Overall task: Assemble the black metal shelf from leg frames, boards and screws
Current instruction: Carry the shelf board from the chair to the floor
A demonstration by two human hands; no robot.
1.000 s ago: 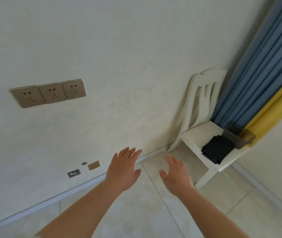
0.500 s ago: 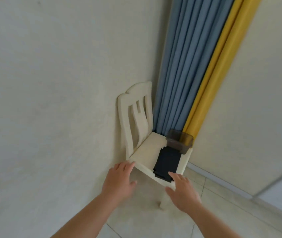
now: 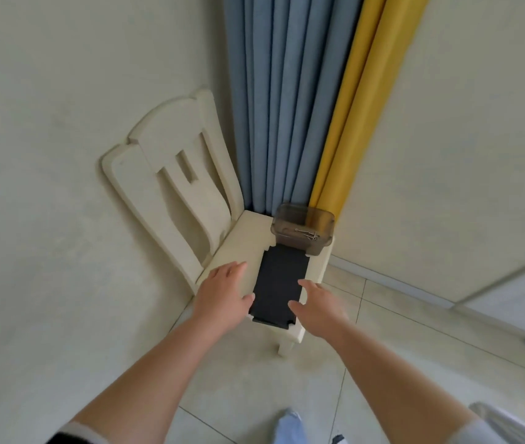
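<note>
We've swung round from the bare wall and closed in: left hand (image 3: 222, 294) and right hand (image 3: 317, 307), fingers spread and empty, now flank the black boards (image 3: 278, 285) stacked on the chair (image 3: 242, 245) — pickup looks next.

Soft, even daylight fills the frame, bright without glare. Shadows are faint: a pale one lies on the cream plaster wall (image 3: 46, 187) behind the cream wooden chair (image 3: 187, 187) at centre left, another under its seat on the pale glossy floor tiles (image 3: 254, 379). Wide-angle distortion bends the blue and yellow curtain folds (image 3: 286, 107) and the wall lines toward the edges. Both outstretched hands look slightly soft, and the lower corners blur.
</note>
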